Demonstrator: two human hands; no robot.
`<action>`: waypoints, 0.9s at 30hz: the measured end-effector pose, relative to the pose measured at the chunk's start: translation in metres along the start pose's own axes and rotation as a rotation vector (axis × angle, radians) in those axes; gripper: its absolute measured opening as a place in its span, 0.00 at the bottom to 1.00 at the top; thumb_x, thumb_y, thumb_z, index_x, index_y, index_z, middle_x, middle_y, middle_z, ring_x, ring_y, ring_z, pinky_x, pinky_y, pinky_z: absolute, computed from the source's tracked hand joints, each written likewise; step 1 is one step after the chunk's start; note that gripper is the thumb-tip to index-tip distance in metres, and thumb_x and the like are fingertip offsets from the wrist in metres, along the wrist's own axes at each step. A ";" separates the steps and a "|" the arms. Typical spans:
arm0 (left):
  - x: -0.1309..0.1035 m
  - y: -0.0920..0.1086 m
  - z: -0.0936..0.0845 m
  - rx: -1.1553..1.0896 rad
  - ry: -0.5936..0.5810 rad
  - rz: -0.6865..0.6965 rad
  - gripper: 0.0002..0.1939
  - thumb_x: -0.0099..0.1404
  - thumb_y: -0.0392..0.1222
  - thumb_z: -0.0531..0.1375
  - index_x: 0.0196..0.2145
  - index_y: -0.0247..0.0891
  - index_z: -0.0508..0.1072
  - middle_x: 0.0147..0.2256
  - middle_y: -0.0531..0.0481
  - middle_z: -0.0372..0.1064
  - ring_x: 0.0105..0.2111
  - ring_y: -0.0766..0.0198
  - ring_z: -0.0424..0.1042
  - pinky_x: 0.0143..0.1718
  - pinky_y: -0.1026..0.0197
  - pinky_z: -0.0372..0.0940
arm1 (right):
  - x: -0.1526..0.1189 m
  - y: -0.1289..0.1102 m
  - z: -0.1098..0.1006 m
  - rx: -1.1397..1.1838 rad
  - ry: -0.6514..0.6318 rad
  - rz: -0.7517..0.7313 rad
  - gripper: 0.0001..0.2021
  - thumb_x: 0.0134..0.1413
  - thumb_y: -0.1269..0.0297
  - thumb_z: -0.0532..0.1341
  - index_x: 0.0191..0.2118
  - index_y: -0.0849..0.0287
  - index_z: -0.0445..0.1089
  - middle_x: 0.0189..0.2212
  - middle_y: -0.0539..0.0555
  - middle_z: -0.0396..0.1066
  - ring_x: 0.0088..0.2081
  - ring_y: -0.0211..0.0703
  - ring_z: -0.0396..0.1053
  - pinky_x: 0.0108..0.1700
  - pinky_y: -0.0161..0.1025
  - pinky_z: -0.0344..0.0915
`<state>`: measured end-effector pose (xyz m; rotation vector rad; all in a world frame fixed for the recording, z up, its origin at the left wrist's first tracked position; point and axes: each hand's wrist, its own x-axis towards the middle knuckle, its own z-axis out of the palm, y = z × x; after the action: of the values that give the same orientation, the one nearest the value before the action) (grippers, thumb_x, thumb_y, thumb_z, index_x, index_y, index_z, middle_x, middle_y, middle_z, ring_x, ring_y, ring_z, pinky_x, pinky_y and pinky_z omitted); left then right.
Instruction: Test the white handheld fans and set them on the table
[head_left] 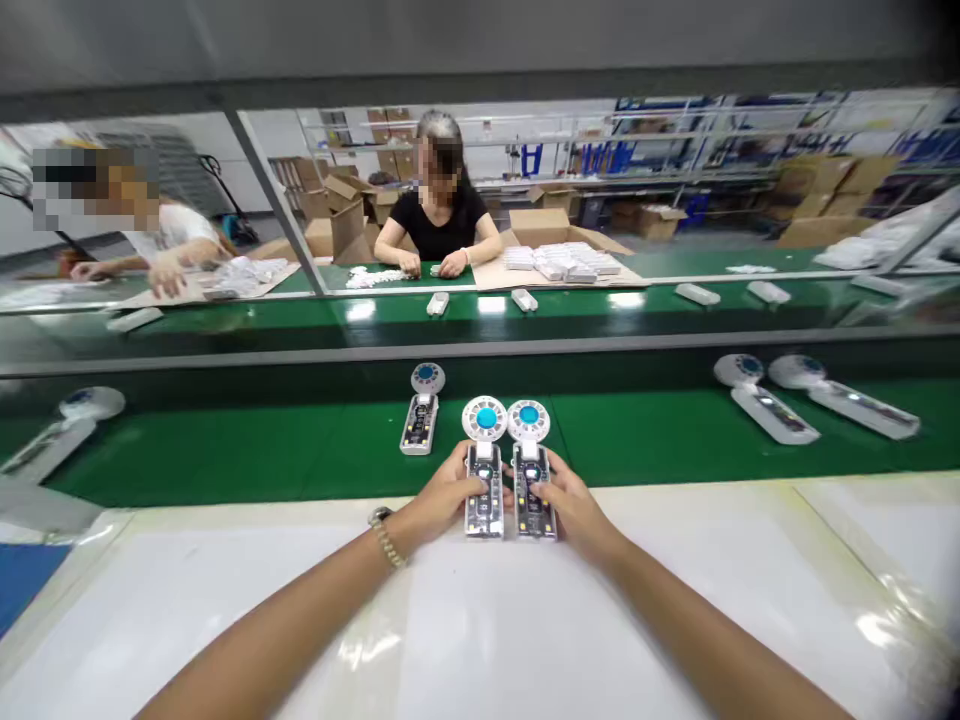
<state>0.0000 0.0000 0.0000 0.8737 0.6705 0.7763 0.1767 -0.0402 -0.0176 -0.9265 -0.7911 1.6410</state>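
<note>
Two small handheld fans stand side by side in front of me, each with a round white head, a blue centre and a clear body showing a dark circuit board. My left hand (450, 490) grips the left handheld fan (484, 505), thumb on its front. Around the right handheld fan (534, 512) my right hand (574, 500) is closed, its thumb also resting on the front. The two fan heads are very close together. Just beyond my left hand, another handheld fan (418, 425) lies on the green conveyor belt (322, 440).
A white worktop (465, 630) lies under my forearms. More fans (776, 412) sit on the belt at right, and one (60, 430) at left. Past a metal rail (480, 350), two people work at another green line holding white casings (523, 300) and an open carton (540, 222).
</note>
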 end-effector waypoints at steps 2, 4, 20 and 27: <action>-0.001 0.002 0.002 0.045 0.017 -0.007 0.24 0.48 0.29 0.61 0.42 0.38 0.59 0.39 0.47 0.70 0.32 0.60 0.74 0.34 0.55 0.67 | -0.003 -0.001 0.002 0.005 0.009 0.003 0.31 0.41 0.62 0.66 0.52 0.54 0.54 0.45 0.57 0.71 0.38 0.50 0.73 0.42 0.49 0.67; -0.002 0.004 0.004 0.071 0.023 -0.013 0.24 0.48 0.30 0.62 0.43 0.38 0.59 0.39 0.46 0.69 0.32 0.60 0.74 0.35 0.56 0.67 | -0.006 -0.002 0.003 0.010 0.011 0.005 0.30 0.41 0.62 0.66 0.52 0.53 0.54 0.46 0.57 0.71 0.38 0.51 0.73 0.42 0.50 0.68; -0.003 0.003 0.000 0.123 -0.022 0.003 0.26 0.52 0.31 0.62 0.47 0.38 0.58 0.43 0.44 0.68 0.40 0.58 0.72 0.42 0.53 0.64 | -0.009 -0.005 0.008 -0.026 0.027 -0.031 0.29 0.42 0.61 0.66 0.51 0.54 0.56 0.45 0.57 0.71 0.46 0.54 0.69 0.48 0.51 0.63; -0.003 0.004 0.001 0.071 -0.001 -0.025 0.25 0.49 0.29 0.62 0.45 0.38 0.59 0.40 0.46 0.68 0.35 0.59 0.73 0.40 0.53 0.66 | -0.008 -0.001 0.004 -0.031 0.018 -0.032 0.31 0.44 0.61 0.66 0.53 0.52 0.54 0.46 0.56 0.71 0.40 0.51 0.72 0.46 0.52 0.65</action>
<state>-0.0017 -0.0011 0.0044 0.9284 0.7101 0.7331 0.1755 -0.0483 -0.0134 -0.9451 -0.8169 1.5948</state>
